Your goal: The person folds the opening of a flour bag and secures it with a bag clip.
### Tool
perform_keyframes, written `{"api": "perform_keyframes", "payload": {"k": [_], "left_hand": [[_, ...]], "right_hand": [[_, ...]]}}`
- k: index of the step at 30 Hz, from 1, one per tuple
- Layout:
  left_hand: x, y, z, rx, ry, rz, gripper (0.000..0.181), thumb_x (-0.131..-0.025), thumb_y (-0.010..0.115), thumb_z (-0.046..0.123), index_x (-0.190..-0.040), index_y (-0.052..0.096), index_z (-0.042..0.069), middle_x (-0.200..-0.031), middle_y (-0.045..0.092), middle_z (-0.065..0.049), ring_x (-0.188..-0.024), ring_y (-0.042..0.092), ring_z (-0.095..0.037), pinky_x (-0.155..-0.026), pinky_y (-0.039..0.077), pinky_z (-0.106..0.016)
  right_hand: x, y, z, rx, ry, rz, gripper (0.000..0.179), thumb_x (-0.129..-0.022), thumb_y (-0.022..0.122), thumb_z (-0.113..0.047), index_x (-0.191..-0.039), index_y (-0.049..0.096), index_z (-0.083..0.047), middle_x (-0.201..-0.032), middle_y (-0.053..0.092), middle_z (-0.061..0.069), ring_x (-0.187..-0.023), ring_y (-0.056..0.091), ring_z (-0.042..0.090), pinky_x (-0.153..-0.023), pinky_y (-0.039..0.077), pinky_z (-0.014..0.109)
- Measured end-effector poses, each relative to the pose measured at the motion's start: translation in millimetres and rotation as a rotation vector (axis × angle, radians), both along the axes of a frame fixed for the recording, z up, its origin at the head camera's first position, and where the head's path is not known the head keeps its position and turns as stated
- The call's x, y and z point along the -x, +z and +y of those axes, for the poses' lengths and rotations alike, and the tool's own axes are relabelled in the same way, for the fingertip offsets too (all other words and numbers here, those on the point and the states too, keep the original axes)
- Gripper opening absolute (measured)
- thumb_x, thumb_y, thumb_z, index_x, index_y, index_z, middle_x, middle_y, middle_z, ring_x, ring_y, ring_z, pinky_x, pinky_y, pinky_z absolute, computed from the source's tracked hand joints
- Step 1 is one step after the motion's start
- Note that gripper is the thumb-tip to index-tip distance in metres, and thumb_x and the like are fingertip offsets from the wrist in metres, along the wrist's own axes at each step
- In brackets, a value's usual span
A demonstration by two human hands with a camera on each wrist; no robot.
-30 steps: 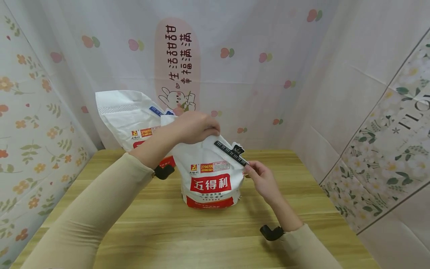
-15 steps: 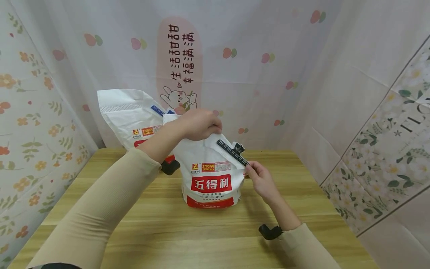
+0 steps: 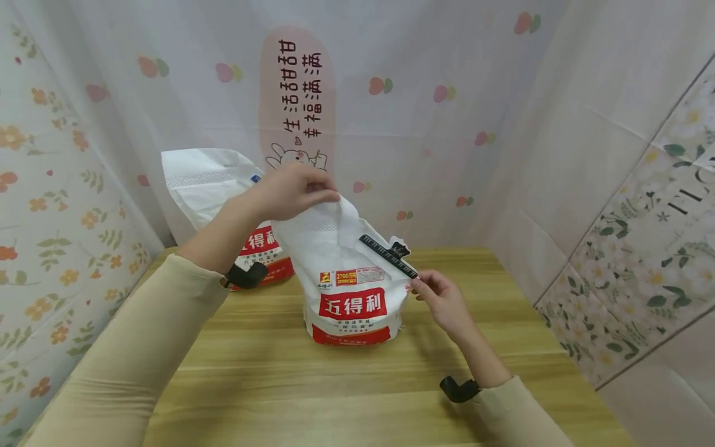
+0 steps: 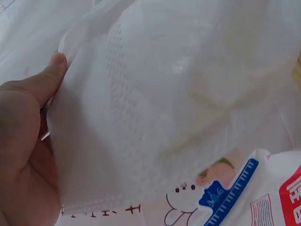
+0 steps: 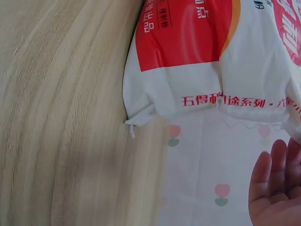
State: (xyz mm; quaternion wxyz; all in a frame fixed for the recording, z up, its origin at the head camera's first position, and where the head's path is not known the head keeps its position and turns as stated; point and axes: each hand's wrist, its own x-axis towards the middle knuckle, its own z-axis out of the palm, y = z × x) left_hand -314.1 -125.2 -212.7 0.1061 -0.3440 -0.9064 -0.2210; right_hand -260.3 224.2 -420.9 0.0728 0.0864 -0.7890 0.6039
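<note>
A white and red flour bag [image 3: 352, 304] stands upright on the table, its top leaning left. A black piano-key bag clip [image 3: 388, 256] lies slanted across its upper right side. My left hand [image 3: 298, 191] pinches the bag's top edge, thumb in front; the left wrist view shows this hand [image 4: 28, 141] at the edge of the white top. With thumb and fingers, my right hand [image 3: 444, 304] pinches the clip's lower end at the bag's right side. In the right wrist view, this hand's fingers [image 5: 278, 165] appear below the bag's side, partly out of frame.
A second flour bag [image 3: 259, 242] stands behind on the left, partly covered by my left arm. Its blue clip [image 4: 235, 193] shows in the left wrist view. Wooden tabletop [image 3: 268, 379] extends in front, with a printed curtain [image 3: 424, 155] behind.
My left hand has moved left and slightly up with the top edge, and the bag's top flap now shows more. The right hand has stayed at the clip's end.
</note>
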Motion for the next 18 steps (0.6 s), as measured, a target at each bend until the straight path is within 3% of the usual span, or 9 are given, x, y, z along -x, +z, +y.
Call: {"api": "perform_keyframes", "payload": {"k": [5,11,14,18], "left_hand": [[1.9,3.5,14.2,0.008,0.03,0.043,0.017,-0.109,0.071,0.026,-0.111,0.081,0.012,-0.103,0.081,-0.006,-0.091,0.067,-0.025,-0.083,0.055,-0.04],[-2.3,7.8,20.6,0.048,0.076,0.027,0.018,-0.109,0.071,0.029,-0.113,0.08,0.014,-0.106,0.08,-0.005,-0.094,0.067,-0.025,-0.085,0.055,-0.041],[-5.1,5.7,5.2,-0.042,0.099,-0.01,0.022,-0.109,0.071,0.033,-0.114,0.08,0.014,-0.107,0.08,-0.006,-0.098,0.068,-0.026,-0.089,0.055,-0.042],[-13.2,-9.6,-28.4,-0.291,0.218,-0.117,0.044,-0.109,0.065,0.051,-0.134,0.074,0.016,-0.124,0.078,-0.01,-0.118,0.068,-0.029,-0.103,0.055,-0.052]], "right_hand": [[1.0,-3.8,-2,0.006,-0.03,-0.001,0.019,-0.11,0.065,-0.007,-0.114,0.068,0.011,-0.098,0.073,0.007,-0.089,0.068,0.009,-0.082,0.06,0.023],[0.4,-6.2,-1,0.011,-0.038,-0.019,0.02,-0.111,0.063,-0.008,-0.116,0.068,0.011,-0.096,0.073,0.001,-0.089,0.069,0.007,-0.082,0.06,0.022],[0.5,-4.0,1,0.006,-0.025,-0.023,0.023,-0.111,0.065,-0.011,-0.119,0.068,0.01,-0.101,0.073,0.007,-0.092,0.069,0.008,-0.082,0.061,0.023],[1.6,-1.0,4,0.005,-0.001,-0.018,0.026,-0.11,0.067,-0.014,-0.121,0.068,0.01,-0.107,0.073,0.017,-0.094,0.069,0.01,-0.083,0.061,0.023]]}}
